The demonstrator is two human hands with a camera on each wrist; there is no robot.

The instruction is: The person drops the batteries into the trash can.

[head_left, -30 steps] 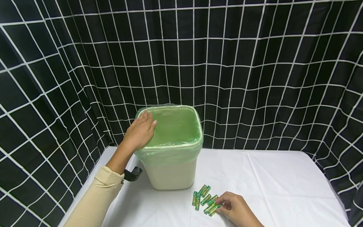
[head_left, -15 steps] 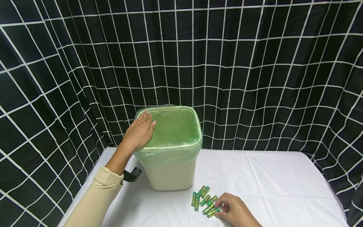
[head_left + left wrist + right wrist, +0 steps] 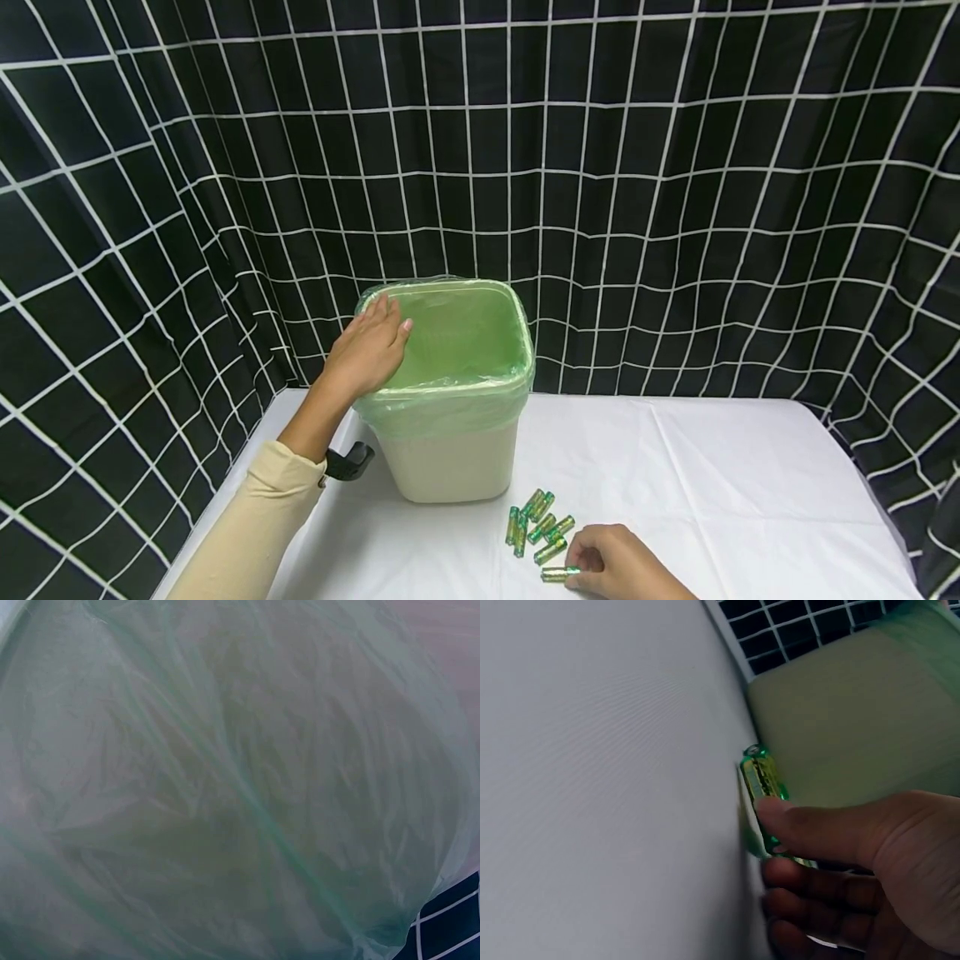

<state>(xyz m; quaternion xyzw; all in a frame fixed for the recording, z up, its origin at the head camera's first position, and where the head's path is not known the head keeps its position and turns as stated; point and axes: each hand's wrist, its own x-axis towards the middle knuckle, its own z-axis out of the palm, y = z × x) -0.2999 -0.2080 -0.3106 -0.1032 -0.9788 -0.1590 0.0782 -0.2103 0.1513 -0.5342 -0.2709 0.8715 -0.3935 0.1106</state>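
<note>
Right hand [image 3: 618, 562] has drawn one pinched battery [image 3: 555, 575] from the other batteries [image 3: 542, 528].

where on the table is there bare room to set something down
Widest: the white tabletop right of the bin, bordered by the curtain behind and the right hand at front left. Smaller: in front of the bin, between the left sleeve and the batteries. Crowded: among those batteries, by the right hand, and the bin's left side, under the left hand.

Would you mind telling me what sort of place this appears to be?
Probably a makeshift filming or test booth: black grid-patterned curtains hang behind and beside a white-covered table, where a bag-lined bin and green batteries sit.
</note>
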